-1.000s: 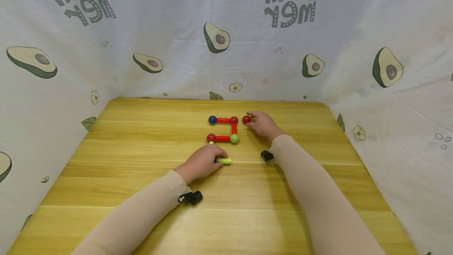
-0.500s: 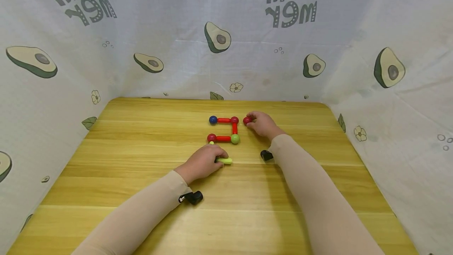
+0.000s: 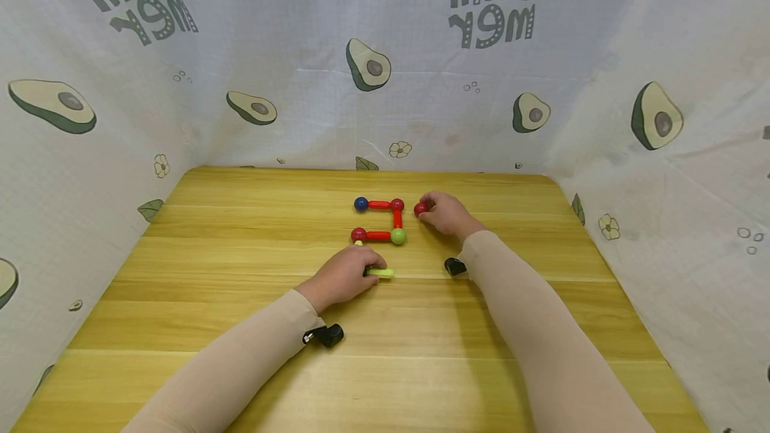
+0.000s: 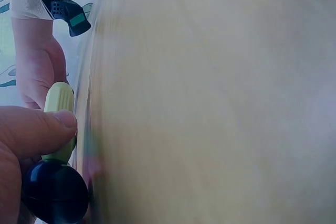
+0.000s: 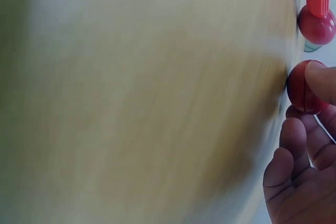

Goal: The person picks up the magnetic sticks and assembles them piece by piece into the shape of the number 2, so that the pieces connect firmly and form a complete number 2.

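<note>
My left hand [image 3: 345, 275] holds a pale yellow-green toy rod [image 3: 382, 273], thumb pressed on its side in the left wrist view. A dark ball [image 4: 55, 191] joins that rod's near end there. Another yellow-green rod end [image 3: 359, 242] shows ahead of the left knuckles, by a red ball [image 3: 358, 234]. My right hand [image 3: 446, 213] pinches a loose red ball [image 3: 420, 209] between thumb and fingers. Left of it lies a linked shape: a blue ball [image 3: 361, 204], a second red ball [image 3: 398, 204], a lime-green ball [image 3: 398, 236] and red rods [image 3: 379, 236] between them.
The wooden tabletop [image 3: 385, 379] reaches back to a white cloth [image 3: 289, 39] printed with avocados, which also hangs on both sides. Each wrist wears a small black camera [image 3: 329, 335]. The linked shape sits close between the hands.
My right fingers have closed on the loose red ball and drawn it slightly nearer. The left hand and the linked shape have stayed in place.
</note>
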`<state>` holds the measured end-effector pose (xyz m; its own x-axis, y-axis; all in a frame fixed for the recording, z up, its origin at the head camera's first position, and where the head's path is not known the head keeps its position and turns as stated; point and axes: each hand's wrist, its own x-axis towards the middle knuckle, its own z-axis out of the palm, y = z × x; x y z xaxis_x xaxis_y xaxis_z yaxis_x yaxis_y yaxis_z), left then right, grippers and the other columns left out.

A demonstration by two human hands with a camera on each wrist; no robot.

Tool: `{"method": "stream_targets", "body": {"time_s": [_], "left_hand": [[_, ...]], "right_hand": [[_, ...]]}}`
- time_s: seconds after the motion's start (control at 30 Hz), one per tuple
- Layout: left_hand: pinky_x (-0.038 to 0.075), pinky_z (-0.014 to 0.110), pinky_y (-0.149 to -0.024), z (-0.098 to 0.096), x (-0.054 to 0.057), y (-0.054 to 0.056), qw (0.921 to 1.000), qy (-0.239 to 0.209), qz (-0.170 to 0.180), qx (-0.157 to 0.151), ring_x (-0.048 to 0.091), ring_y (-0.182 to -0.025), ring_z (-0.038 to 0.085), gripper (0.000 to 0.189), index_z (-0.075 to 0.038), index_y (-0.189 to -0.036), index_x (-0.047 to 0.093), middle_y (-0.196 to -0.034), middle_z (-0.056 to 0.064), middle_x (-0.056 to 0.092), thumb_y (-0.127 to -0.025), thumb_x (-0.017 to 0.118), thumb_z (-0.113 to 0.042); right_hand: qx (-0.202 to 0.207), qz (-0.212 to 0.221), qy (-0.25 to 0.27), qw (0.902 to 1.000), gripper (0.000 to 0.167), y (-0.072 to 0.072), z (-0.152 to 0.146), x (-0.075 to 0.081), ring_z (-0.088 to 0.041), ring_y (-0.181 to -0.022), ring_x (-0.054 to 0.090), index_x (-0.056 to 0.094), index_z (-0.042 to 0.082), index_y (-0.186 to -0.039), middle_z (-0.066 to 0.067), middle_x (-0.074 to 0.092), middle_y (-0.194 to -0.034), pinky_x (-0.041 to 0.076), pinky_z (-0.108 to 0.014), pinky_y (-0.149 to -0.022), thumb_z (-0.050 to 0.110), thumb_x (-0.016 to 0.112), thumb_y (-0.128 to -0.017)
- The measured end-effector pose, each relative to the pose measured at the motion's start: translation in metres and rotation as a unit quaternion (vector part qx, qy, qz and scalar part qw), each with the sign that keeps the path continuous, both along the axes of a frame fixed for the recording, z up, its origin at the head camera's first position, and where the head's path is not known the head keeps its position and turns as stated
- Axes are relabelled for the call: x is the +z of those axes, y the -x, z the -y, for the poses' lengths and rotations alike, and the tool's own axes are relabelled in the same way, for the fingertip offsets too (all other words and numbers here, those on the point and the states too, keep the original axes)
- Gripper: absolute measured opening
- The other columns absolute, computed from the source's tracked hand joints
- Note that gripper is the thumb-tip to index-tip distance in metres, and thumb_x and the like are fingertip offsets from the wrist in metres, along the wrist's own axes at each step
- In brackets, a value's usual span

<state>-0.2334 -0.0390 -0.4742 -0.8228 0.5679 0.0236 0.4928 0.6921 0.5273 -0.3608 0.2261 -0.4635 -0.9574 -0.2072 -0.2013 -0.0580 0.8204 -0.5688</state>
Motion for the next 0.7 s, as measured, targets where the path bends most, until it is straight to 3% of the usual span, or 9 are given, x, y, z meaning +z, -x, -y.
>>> {"method": "stream_targets", "body": {"time_s": [0.27, 0.53, 0.7], "left_hand": [[0.052, 0.041, -0.108, 0.0, 0.002, -0.001, 1.0, 0.001, 0.005, 0.004, 0.067, -0.113, 0.02, 0.023, -0.013, -0.119, 0.077, -0.119, 0.001, 0.075, -0.096, 0.078, -0.014], [0.052, 0.041, -0.108, -0.001, 0.003, -0.001, 1.0, 0.006, 0.003, 0.002, 0.067, -0.114, 0.02, 0.023, -0.013, -0.12, 0.077, -0.119, 0.001, 0.075, -0.097, 0.077, -0.015], [0.052, 0.041, -0.108, 0.0, 0.004, -0.001, 1.0, 0.01, 0.001, -0.001, 0.067, -0.115, 0.021, 0.024, -0.012, -0.121, 0.077, -0.12, 0.001, 0.075, -0.097, 0.077, -0.015]], "right_hand": [[0.015, -0.002, -0.013, 0.9998, 0.04, -0.004, -0.005, -0.002, -0.033, -0.115, 0.058, 0.059, 0.003, -0.136, -0.017, 0.064, -0.129, 0.049, -0.048, -0.111, 0.024, 0.068, -0.103], [0.035, -0.008, -0.014, 0.9993, 0.04, -0.017, -0.01, 0.002, -0.03, -0.11, 0.06, 0.062, 0.001, -0.134, -0.017, 0.066, -0.123, 0.051, -0.046, -0.105, 0.024, 0.07, -0.102], [0.04, -0.011, -0.019, 0.9989, 0.039, -0.024, -0.012, 0.005, -0.028, -0.105, 0.059, 0.064, 0.002, -0.132, -0.015, 0.067, -0.121, 0.053, -0.041, -0.096, 0.026, 0.07, -0.102]]}}
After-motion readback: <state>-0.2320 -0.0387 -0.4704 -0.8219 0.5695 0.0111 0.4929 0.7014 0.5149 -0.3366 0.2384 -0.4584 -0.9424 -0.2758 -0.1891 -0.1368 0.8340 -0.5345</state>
